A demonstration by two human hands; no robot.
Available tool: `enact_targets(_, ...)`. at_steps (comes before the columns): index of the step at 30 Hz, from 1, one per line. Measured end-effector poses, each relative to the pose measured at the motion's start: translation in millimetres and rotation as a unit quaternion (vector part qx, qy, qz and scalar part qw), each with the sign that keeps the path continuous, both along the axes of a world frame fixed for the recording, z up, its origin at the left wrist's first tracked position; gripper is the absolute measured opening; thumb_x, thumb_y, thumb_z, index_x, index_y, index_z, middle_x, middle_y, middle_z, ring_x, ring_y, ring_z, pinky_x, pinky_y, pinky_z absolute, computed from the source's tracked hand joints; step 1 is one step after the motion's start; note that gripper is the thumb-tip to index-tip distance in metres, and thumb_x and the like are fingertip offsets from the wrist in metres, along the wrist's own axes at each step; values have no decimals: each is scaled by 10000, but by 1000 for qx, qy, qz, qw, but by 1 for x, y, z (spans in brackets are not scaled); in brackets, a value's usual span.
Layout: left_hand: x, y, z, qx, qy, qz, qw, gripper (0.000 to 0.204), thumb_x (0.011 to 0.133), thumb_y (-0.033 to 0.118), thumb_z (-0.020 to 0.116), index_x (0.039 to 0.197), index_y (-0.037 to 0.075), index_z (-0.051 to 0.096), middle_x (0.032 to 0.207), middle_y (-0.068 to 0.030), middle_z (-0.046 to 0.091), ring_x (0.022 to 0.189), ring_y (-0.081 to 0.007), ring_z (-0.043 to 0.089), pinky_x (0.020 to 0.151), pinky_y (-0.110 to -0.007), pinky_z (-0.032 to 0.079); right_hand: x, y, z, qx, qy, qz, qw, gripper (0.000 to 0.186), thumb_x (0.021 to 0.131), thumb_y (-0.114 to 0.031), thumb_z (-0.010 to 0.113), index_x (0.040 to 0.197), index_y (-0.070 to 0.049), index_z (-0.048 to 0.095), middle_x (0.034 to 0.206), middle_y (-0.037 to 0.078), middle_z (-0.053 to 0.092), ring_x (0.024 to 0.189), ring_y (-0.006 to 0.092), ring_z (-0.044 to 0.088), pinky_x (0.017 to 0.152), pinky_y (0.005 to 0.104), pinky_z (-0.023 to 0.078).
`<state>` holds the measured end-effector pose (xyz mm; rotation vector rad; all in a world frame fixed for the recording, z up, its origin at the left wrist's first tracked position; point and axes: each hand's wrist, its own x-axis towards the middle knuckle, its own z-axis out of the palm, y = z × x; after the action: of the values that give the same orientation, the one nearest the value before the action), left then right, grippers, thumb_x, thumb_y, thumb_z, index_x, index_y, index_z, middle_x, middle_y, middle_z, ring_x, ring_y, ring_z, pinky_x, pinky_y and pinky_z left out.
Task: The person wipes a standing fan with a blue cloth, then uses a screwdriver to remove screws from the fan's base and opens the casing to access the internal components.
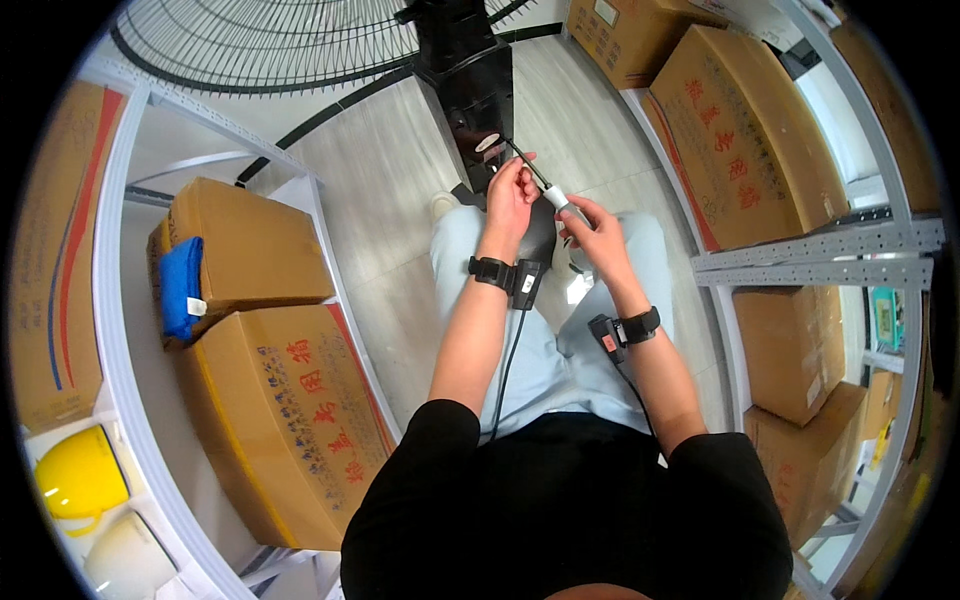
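My right hand [582,228] grips the grey and white handle of a tool [562,200], which looks like a screwdriver; its long, thin shaft slants up-left to the black stand [460,80]. Just left of the shaft, my left hand [512,190] is raised with curled fingers close to the stand's lower part, near a small pale oval piece [487,143]. What those fingers pinch, if anything, is hidden. A dark base [538,250] shows between my knees, partly covered by my hands.
A large black wire fan guard [250,70] spans the upper left. Metal shelving [820,262] flanks me on both sides, holding cardboard boxes [740,140], a blue cloth bundle [180,285] and, at lower left, yellow [80,470] and white [125,555] cups. Pale tiled floor [385,180] lies between.
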<state>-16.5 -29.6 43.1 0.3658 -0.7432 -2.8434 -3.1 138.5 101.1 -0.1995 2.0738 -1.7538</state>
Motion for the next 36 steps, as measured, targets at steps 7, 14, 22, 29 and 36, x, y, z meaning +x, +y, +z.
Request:
enact_targets(7,7,0,6,-20,24,-23,999,270,977,193,449,1088,-24,566,645,37,440,541,-53,386,478,-200,294,-7,-11,6,-29,-5,25,999,358,903,-192,612,1207,-3,593,907,57,687,708,84,618,565,213,464)
enact_targets(14,9,1,10,15,35,-23,999,261,968,244,470,1005,25,607,566,79,366,453,-20,298,423,-188,237,-10,-13,13,-58,-54,65,995,405,946,-219,544,1268,27,525,967,87,681,722,101,612,576,212,448)
enact_targets(22,15,1,15,-65,6,-38,997,253,947,281,567,935,39,640,571,114,350,461,14,279,415,-173,199,-6,-19,14,-19,-4,73,997,434,957,-259,536,1278,30,503,990,107,668,734,103,603,558,201,446)
enact_targets(29,16,2,20,-73,1,-37,997,271,935,296,595,948,30,649,557,124,345,445,21,253,411,-170,180,-12,12,-11,-405,-497,131,756,512,989,-370,458,1254,68,450,842,106,601,538,63,472,386,146,337)
enact_targets(36,15,0,19,-70,-32,-42,996,252,920,288,615,881,41,644,528,121,319,422,11,246,402,-178,175,2,-3,14,-87,-180,33,979,476,972,-369,505,1207,45,506,786,77,609,527,44,441,407,145,318)
